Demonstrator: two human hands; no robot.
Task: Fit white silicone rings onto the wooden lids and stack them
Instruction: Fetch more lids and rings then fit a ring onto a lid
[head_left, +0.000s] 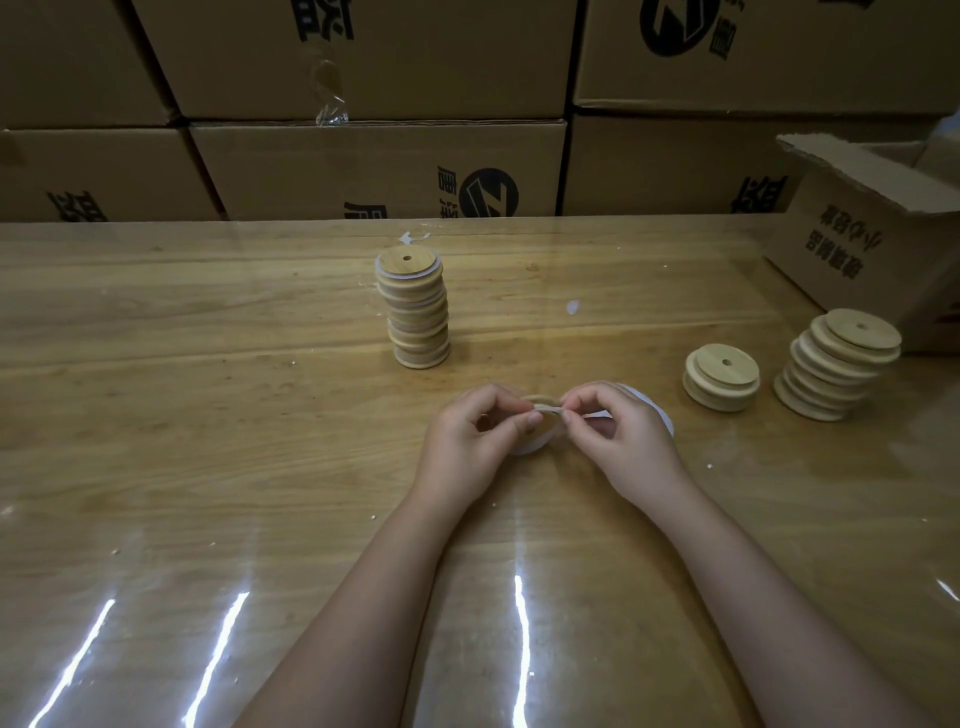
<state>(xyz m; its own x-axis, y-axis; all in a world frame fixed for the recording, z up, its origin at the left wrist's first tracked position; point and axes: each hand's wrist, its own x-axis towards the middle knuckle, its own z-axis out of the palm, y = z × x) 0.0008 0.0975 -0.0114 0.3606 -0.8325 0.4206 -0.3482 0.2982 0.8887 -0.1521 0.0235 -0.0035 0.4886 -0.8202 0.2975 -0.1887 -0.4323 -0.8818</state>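
My left hand (470, 441) grips a round wooden lid (540, 418) low over the table. A white silicone ring (530, 447) hangs partly round its lower edge. My right hand (618, 434) pinches the ring's strip at the lid's top edge, fingertips meeting my left thumb. More white ring shows behind my right hand (660, 415). A tall stack of ringed lids (415, 312) stands behind the hands. At the right sit one bare lid (722, 376) and a leaning stack of bare lids (836, 364).
The wooden table (208, 415) has a glossy clear cover. Stacked cardboard cartons (374, 166) wall off the far edge. An open carton (872, 228) stands at the back right, close to the bare lids. Small white scraps (572, 306) lie on the table.
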